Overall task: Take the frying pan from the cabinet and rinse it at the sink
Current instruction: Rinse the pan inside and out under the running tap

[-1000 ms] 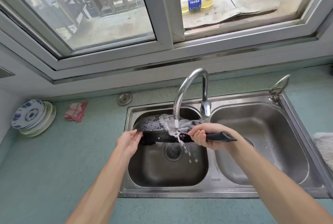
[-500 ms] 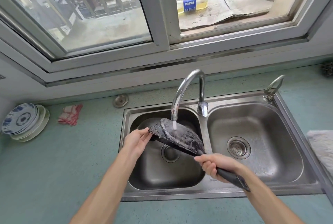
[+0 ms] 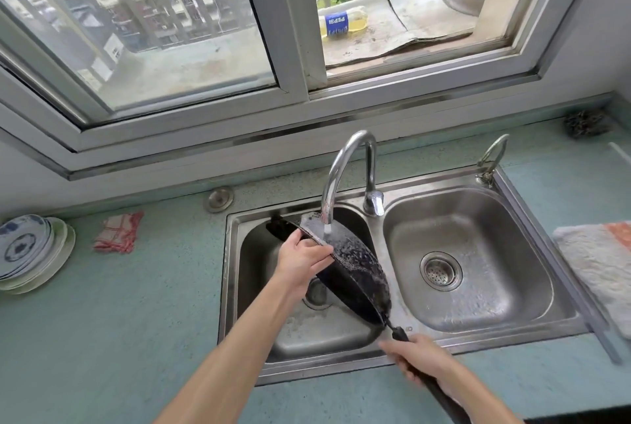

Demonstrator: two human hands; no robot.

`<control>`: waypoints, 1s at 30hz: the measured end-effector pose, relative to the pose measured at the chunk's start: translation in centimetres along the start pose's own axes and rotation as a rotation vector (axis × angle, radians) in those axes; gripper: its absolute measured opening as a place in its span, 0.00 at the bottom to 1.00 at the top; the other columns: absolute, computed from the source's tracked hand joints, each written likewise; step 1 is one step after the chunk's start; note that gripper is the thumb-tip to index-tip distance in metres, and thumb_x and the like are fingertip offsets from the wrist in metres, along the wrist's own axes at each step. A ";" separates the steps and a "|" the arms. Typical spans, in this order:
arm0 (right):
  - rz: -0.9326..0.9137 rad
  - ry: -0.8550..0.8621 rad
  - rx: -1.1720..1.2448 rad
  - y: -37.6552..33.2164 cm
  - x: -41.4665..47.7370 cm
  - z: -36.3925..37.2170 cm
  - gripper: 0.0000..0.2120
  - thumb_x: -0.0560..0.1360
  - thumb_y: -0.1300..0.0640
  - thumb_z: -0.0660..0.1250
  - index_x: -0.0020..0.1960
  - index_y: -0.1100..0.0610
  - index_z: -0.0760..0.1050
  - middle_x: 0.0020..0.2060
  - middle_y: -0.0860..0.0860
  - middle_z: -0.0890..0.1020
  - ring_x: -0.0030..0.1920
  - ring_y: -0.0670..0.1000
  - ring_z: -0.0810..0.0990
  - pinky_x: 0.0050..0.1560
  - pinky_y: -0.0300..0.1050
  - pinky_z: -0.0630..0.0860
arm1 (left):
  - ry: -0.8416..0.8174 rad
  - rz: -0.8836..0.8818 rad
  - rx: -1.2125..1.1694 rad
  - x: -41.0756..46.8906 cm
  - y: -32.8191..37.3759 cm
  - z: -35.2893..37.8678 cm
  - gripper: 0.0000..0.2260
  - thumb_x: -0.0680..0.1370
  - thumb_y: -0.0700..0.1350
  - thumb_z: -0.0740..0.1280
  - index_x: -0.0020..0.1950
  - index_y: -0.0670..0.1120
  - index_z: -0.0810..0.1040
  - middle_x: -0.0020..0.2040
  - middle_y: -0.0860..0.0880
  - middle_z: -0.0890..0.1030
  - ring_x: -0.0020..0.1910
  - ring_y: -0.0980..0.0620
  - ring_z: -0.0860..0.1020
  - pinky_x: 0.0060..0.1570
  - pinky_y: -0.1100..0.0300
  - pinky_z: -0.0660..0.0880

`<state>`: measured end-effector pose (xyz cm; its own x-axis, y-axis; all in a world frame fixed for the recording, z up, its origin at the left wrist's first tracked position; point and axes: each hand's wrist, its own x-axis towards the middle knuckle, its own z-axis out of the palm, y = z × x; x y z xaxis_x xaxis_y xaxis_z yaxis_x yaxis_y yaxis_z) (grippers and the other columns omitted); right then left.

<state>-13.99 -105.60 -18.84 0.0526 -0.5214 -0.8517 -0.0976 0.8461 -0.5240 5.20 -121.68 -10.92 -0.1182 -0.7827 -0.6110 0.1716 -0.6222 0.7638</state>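
Note:
The black frying pan (image 3: 355, 270) is tilted steeply over the left basin of the steel double sink (image 3: 403, 338), its wet inside facing right. Water runs from the curved tap (image 3: 345, 164) onto the pan's upper part. My left hand (image 3: 302, 258) grips the pan's far rim from the left side. My right hand (image 3: 421, 360) holds the black handle near the sink's front edge, and the handle's end runs on toward the lower right.
A stack of blue-patterned plates (image 3: 27, 253) and a red checked cloth (image 3: 117, 232) lie on the green counter to the left. A folded towel (image 3: 601, 270) lies right of the sink. A dark scrubber (image 3: 585, 123) sits at the back right. The window sill runs behind the tap.
The pan has tipped from level to steeply tilted, and its handle has swung toward me. My right hand moved down to the sink's front edge; my left hand stayed on the rim.

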 end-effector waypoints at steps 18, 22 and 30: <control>-0.166 0.404 -0.268 1.4 -0.4 3.1 0.20 0.71 0.49 0.71 0.28 0.54 0.66 0.21 0.47 0.68 0.25 0.50 0.68 0.27 0.41 0.64 | -0.021 -0.010 -0.023 -2.9 0.3 -5.6 0.09 0.84 0.42 0.59 0.62 0.42 0.73 0.53 0.41 0.83 0.48 0.44 0.83 0.49 0.49 0.79; -0.210 0.483 -0.327 1.0 -0.6 3.8 0.22 0.69 0.50 0.73 0.25 0.55 0.65 0.20 0.48 0.68 0.27 0.51 0.68 0.28 0.45 0.63 | -0.030 -0.021 -0.090 -4.1 -0.9 -8.9 0.08 0.84 0.42 0.58 0.61 0.45 0.73 0.45 0.46 0.85 0.42 0.47 0.83 0.47 0.49 0.78; -0.266 0.608 -0.365 2.4 -2.0 6.5 0.13 0.68 0.55 0.74 0.30 0.53 0.72 0.23 0.49 0.72 0.34 0.55 0.75 0.36 0.48 0.73 | 0.030 -0.082 -0.136 -4.8 -3.5 -13.1 0.12 0.85 0.41 0.56 0.67 0.49 0.69 0.41 0.46 0.86 0.44 0.43 0.81 0.56 0.44 0.76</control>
<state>-7.88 -101.86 -18.45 -0.4268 -0.7615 -0.4878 -0.4863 0.6480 -0.5861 18.03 -115.55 -13.33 -0.1082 -0.7270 -0.6781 0.2936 -0.6750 0.6768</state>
